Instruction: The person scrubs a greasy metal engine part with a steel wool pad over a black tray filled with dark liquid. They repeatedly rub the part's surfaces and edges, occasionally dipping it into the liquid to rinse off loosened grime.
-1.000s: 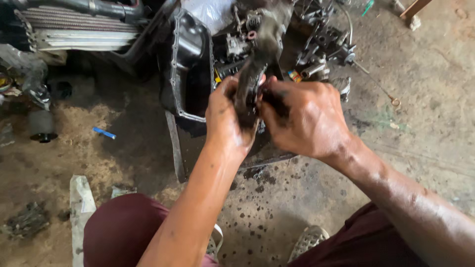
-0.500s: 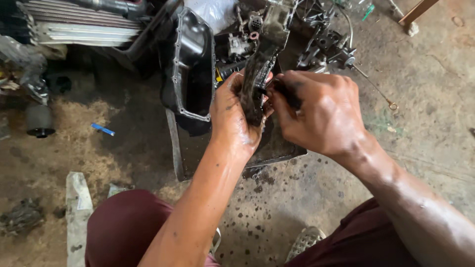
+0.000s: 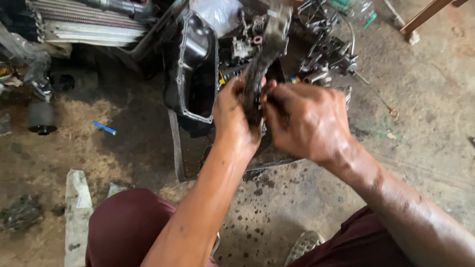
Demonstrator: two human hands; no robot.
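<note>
- Fingers (image 3: 277, 101) of the right hand (image 3: 309, 123) curl tight against the lower end of a long, greasy metal part (image 3: 262, 64), pinching it from the right side; what the fingertips press on is hidden behind the part.
- Left hand (image 3: 235, 118) wraps the same metal part from the other side, thumb and palm closed round its lower half, so both hands grip it together.
- Metal part stands nearly upright between the two hands, tilted a little to the right at the top, where a wider, blurred head rises above the knuckles.
- It is held in the air over the oily concrete floor (image 3: 420, 113), in front of a black cast housing (image 3: 195, 74) with a pale gasket edge that leans on its side just left of the hands.
- Behind the part lies a heap of small metal pieces (image 3: 326, 59), bolts and rods, near the top of the view.
- At top left sits a ribbed grey radiator (image 3: 84, 22), well apart from the hands.
- On the dusty ground to the left lie a small blue stick (image 3: 105, 128) and a short dark cylinder (image 3: 41, 117), both well away from the work.
- Dark red trousers (image 3: 123, 227) cover the person's knees at the bottom, with a light mesh shoe (image 3: 303, 244) between them.
- Both forearms shine with oil.
</note>
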